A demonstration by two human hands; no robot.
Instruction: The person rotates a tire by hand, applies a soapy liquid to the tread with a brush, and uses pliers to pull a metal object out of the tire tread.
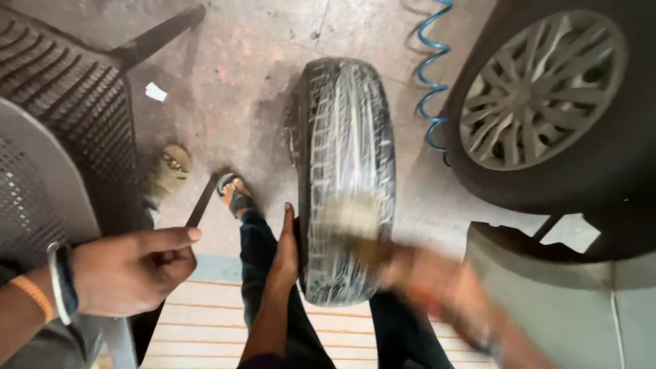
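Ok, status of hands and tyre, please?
Left hand flat on upright tyre. Right hand blurred, pale thing at tread. Another person's fist close at left.

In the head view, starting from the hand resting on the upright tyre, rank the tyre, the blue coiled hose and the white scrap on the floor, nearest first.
From the left hand:
1. Upright tyre, touching it, just to its right.
2. White scrap, up and to the left on the floor.
3. Blue coiled hose, up and to the right, beyond the tyre.
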